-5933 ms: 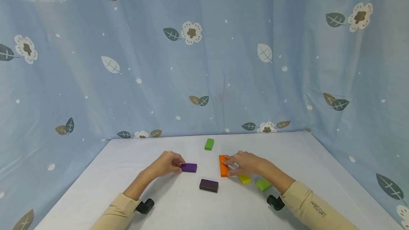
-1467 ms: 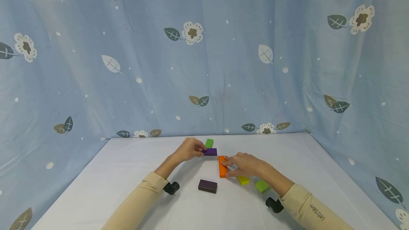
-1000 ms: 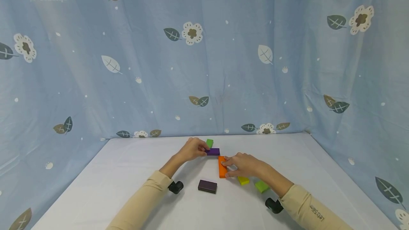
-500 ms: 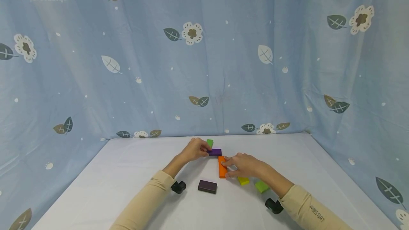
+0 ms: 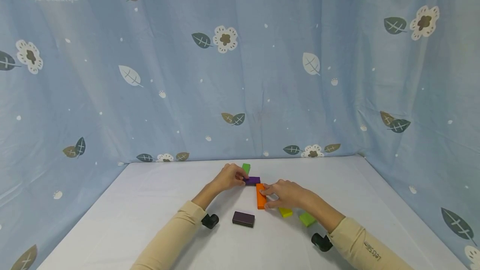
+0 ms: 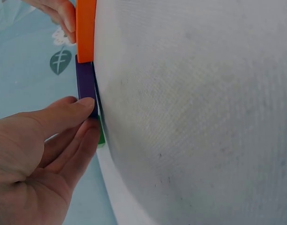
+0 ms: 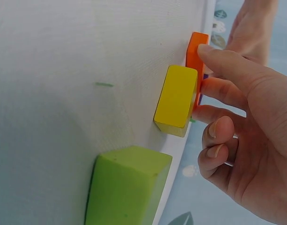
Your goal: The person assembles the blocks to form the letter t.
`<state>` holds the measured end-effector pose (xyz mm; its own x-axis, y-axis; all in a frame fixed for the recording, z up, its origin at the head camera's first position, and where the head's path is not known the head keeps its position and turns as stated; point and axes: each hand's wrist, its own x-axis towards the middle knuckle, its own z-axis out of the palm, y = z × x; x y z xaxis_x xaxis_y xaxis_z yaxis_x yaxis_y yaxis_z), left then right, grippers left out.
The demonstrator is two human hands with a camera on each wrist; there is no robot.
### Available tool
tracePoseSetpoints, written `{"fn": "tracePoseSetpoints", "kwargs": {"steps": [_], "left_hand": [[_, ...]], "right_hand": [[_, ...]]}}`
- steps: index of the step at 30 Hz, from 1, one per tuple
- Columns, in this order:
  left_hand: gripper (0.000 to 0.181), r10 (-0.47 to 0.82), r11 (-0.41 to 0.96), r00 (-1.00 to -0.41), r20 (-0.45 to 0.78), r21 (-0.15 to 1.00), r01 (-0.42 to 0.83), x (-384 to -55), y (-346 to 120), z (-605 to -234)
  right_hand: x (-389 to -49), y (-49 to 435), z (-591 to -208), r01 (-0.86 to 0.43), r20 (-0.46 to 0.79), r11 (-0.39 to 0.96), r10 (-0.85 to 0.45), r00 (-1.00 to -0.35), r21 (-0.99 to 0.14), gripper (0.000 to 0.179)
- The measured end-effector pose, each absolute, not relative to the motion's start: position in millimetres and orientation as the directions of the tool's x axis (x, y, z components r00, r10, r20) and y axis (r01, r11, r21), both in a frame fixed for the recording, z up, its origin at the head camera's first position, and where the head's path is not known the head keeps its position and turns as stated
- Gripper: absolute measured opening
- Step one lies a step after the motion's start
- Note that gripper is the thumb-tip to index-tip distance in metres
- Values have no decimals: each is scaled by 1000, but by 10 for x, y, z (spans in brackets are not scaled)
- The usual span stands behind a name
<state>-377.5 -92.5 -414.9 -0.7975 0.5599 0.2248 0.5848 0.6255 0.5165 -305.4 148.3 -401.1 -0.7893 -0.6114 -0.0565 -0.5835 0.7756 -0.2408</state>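
My left hand [image 5: 228,177] pinches the left end of a purple block [image 5: 253,181] between thumb and fingers. That block lies crosswise at the far end of an orange block [image 5: 260,197], and the two seem to touch. In the left wrist view the purple block [image 6: 86,79] sits end to end with the orange block [image 6: 86,30]. My right hand [image 5: 286,193] grips the orange block by its right side, thumb toward the near end. In the right wrist view its ring and little fingers are curled, clear of the orange block [image 7: 195,56].
A green block [image 5: 246,167] lies just beyond the purple one, partly hidden. Under the right hand is a yellow block [image 5: 286,212], with a light green block [image 5: 307,219] to its right. A dark brown block [image 5: 243,218] lies nearer on the white table [image 5: 112,211].
My left hand has carried the purple block from the left toward the far right, then slightly nearer, up to the orange block's far end. My right hand has stayed on the orange block.
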Motion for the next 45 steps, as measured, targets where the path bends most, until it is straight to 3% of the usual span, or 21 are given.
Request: {"fn": "tracePoseSetpoints", "kwargs": {"steps": [45], "left_hand": [[18, 618, 642, -749, 239, 398, 656, -3752, -881, -4156]], "right_hand": [[-3041, 1482, -4034, -590, -25, 779, -608, -794, -212, 50]]}}
